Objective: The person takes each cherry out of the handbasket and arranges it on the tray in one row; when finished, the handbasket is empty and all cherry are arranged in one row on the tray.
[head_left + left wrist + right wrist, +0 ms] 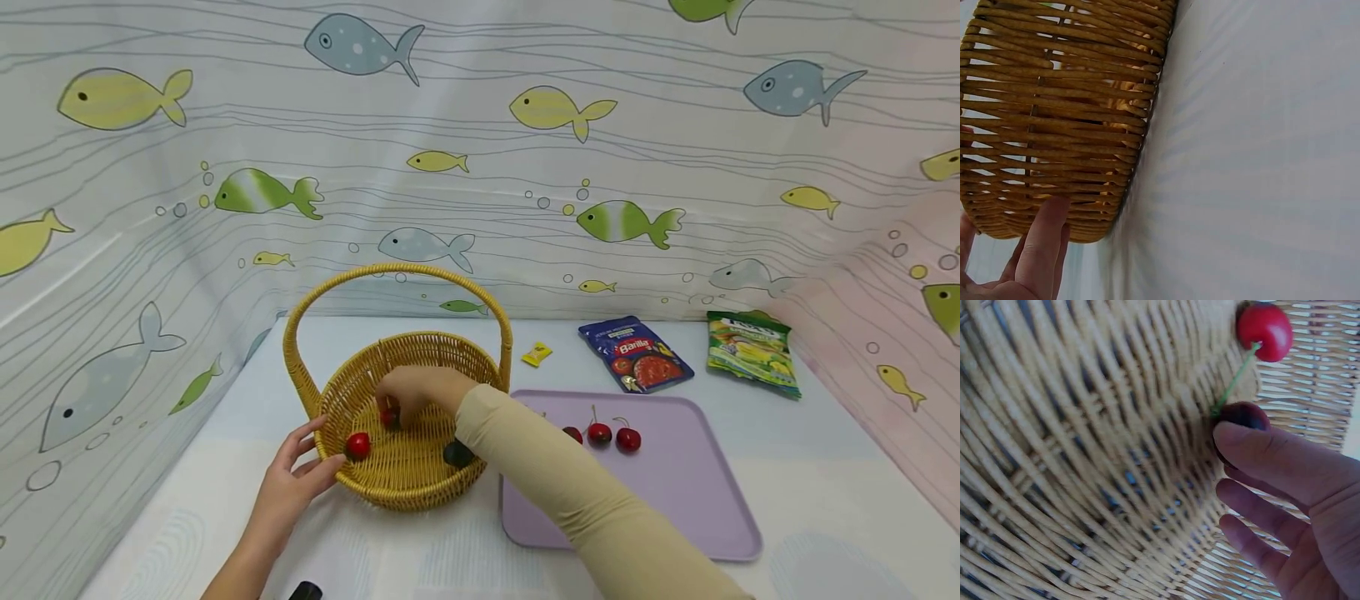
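A yellow-brown wicker basket (405,498) with a tall arched handle stands on the white table. Inside it, my right hand (411,396) pinches a dark red cherry (1244,415) between thumb and forefinger, low over the woven bottom; the other fingers are loosely bent. A brighter red cherry (357,446) lies in the basket's left side, near the held one. Around the left rim, my left hand (292,479) touches the basket with spread fingers. One fingertip (1054,209) rests on the outside of the woven wall in the left wrist view.
Right of the basket, a lilac tray (675,500) carries several stemmed cherries (628,439), partly hidden behind the right sleeve (570,492). Farther back lie a yellow wrapped candy (537,354), a blue Barilla pouch (636,354) and a green-yellow packet (752,352). Fish-print cloth walls surround the table.
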Demonstrator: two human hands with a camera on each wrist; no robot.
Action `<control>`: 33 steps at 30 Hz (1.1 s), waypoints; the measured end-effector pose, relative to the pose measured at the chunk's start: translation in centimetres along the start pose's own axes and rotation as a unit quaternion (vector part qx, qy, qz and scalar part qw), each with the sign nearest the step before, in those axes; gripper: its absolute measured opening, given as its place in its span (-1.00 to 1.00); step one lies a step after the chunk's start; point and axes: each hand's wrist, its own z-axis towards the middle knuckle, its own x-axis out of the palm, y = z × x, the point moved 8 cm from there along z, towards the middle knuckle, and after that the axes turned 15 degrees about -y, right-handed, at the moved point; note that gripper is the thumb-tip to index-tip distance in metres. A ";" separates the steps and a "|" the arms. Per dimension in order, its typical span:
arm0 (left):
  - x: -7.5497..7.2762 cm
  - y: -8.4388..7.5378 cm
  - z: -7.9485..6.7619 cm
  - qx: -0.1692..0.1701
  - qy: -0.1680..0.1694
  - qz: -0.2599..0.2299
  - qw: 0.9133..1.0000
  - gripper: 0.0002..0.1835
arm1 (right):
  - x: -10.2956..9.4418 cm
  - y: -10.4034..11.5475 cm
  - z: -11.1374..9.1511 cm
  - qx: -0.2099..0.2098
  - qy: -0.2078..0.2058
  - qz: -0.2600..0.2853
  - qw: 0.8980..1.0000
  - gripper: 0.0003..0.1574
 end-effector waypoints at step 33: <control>0.2 0.2 0.1 -0.013 0.006 0.004 1.000 -0.24 | -7.9 0.6 -18.3 -0.093 -0.175 0.063 0.978 -0.63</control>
